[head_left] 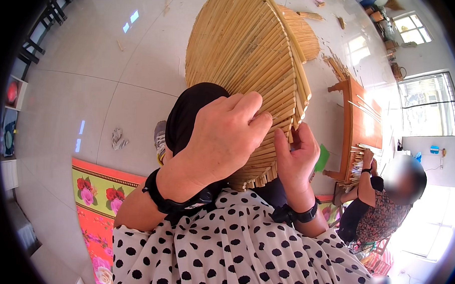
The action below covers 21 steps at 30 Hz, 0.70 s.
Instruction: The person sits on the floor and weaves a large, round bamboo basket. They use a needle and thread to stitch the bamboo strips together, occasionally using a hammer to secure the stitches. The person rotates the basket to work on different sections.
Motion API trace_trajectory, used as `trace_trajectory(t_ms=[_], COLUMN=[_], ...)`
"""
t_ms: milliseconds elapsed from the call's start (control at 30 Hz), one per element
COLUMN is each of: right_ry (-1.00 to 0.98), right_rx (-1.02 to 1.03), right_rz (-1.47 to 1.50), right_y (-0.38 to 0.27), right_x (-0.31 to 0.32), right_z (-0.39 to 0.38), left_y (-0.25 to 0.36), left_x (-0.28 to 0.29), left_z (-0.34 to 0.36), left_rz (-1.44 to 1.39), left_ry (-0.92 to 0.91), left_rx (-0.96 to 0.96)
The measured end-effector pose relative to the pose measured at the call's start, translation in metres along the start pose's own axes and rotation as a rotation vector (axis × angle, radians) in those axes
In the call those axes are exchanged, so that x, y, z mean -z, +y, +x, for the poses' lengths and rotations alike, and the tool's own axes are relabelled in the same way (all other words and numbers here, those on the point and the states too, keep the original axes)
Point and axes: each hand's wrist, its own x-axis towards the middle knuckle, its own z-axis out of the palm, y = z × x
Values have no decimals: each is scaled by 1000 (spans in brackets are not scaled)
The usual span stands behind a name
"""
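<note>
A large mat of straw-coloured stalks (241, 47), laid side by side, leans over my lap and knee. Its right edge shows the cut stalk ends. My left hand (225, 134) is closed in a pinch over the mat's face near that edge. A thin tip shows by its fingertips, but what it pinches is too small to make out. My right hand (298, 157) grips the mat's edge, thumb on the near side and fingers curled behind, partly hidden. Both wrists wear dark bands.
Another stalk piece (304, 37) lies on the floor beyond. To the right, a co-worker (373, 207) handles stalks at a wooden table (361, 116). A floral red cloth (102, 207) is on the floor at left, near a crumpled rag (119, 139). Loose stalks (336, 68) litter the floor.
</note>
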Motion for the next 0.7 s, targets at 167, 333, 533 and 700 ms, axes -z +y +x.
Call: trace_trajectory(t_ms=[167,333,533,700], right_ry=[14,2,-12,-49], right_rx=[14,31,78,94], right_rz=[48,-34,-119,-110], right_y=[5,-1,-6,-8], right_x=[-2,-1,1,4], right_z=[-1,0,-2,-2], left_y=[-1,-2,1,1], left_x=[-1,3,4,7], left_z=[0,2,5,8], left_rz=[4,9,-12,4], left_ry=[-2,-26,-59,-100], left_rx=[-16,-35,-80,-116])
